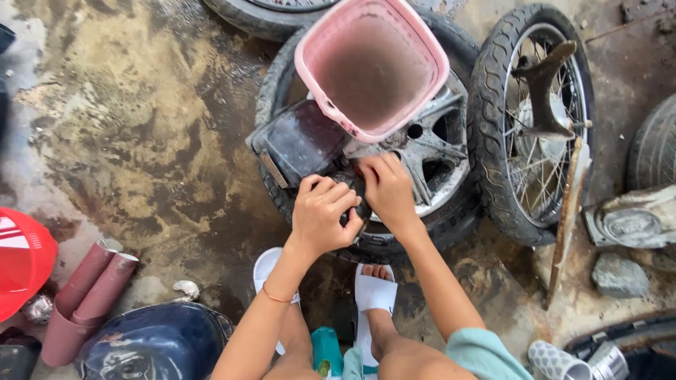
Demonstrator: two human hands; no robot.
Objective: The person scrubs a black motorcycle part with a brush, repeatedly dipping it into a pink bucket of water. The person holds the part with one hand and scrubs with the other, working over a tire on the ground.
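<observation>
- Both hands are down on a cast scooter wheel [422, 151] with its tyre on, lying flat on the wet, stained concrete floor [141, 127] right in front of the person's feet.
- Left hand [322, 214] is curled up, fingers closed around something small and dark at the near edge of the tyre; can't make out what it is.
- Right hand [386, 186] sits just beside it, fingertips pressed together on the same spot near the rim, so the two hands are almost touching.
- A dark, grimy box-like part [299, 144] rests on the left side of that wheel, and a pink plastic basket [371, 67] sits tilted on top of it.
- White sandals [374, 292] on both feet, toes right up against the tyre.
- Just to the right, a spoked wheel [531, 127] lies against the first one, with a metal bracket piece on its hub.
- Further out: a rock [620, 276] at right, a red plastic thing [24, 260] at the left edge, rolled maroon sheets [88, 299] next to it, and a dark blue body panel [151, 345] at the bottom left.
</observation>
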